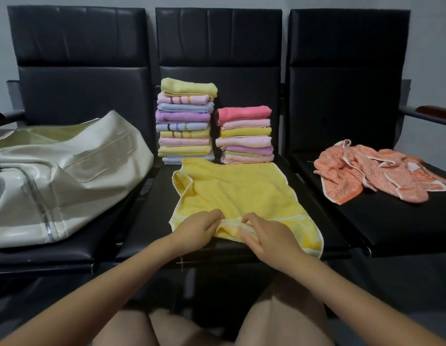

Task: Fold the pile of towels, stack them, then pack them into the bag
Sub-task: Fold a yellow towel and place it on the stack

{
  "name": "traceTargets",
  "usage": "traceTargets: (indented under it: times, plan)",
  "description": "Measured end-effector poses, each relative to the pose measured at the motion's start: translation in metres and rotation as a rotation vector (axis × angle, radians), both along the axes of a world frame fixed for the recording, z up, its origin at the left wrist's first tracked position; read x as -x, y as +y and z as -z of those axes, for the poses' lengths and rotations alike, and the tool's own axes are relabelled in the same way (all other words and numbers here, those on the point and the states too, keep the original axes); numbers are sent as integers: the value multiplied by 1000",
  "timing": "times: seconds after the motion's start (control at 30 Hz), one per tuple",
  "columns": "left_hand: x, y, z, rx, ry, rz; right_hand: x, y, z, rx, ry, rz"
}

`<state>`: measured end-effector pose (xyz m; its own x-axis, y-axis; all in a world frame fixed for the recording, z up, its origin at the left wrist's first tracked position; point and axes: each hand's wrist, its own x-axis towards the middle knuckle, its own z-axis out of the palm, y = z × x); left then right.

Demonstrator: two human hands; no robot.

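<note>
Left hand (pixel 200 227) and right hand (pixel 265 236), close together at the near hem of a yellow towel (pixel 238 193); the fingers of each curl onto the bunched edge and pinch it, the left from the left side, the right from the right. The yellow towel lies spread, somewhat rumpled, on the middle seat (pixel 152 213) of a row of three black padded chairs; its far-left corner is turned over and its near-right corner hangs at the seat's front edge. Behind the towel, on the same seat and against the backrest, stand two stacks of folded towels side by side, just apart. The taller stack (pixel 185 121), on the left, shows pastel yellow, pink, blue and purple layers, several with coloured stripes; a pale yellow towel lies on top. The shorter stack (pixel 245 134), on the right, is topped by a coral-pink towel. On the left seat rests a cream-white bag (pixel 67 171) of glossy material, slumped on its side, with a zipper line running down its near face. On the right seat (pixel 381 221) lies an unfolded heap of orange patterned towels (pixel 371 171) with white hems, well apart from the hands. The person's bare forearms and knees fill the lower part of the view.
</note>
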<state>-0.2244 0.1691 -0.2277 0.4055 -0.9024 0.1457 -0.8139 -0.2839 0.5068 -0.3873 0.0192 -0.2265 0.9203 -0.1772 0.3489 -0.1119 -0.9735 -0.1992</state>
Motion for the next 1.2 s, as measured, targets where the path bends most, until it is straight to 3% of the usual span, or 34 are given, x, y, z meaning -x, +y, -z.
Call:
traceTargets:
  times: [0.17,0.3,0.4,0.5,0.6,0.77,0.97,1.2]
  plan:
    - [3,-1,0,36,-117,2,14,-18,-2,59,57,-62]
    - [1,3,4,32,-266,74,21,-23,-4,-47,-38,-12]
    - [0,0,9,102,-331,84,10,-25,-12,-134,-1,101]
    - [-3,3,10,184,-227,59,-3,-23,-16,-233,40,167]
    - [-4,5,8,274,-94,1,-7,-18,-17,-199,44,182]
    - [3,6,-3,310,373,-61,-8,4,-3,33,-36,8]
    - [5,6,-9,300,368,-51,-14,10,9,61,-85,23]
    - [4,3,-8,304,404,-84,-25,18,-18,107,115,136]
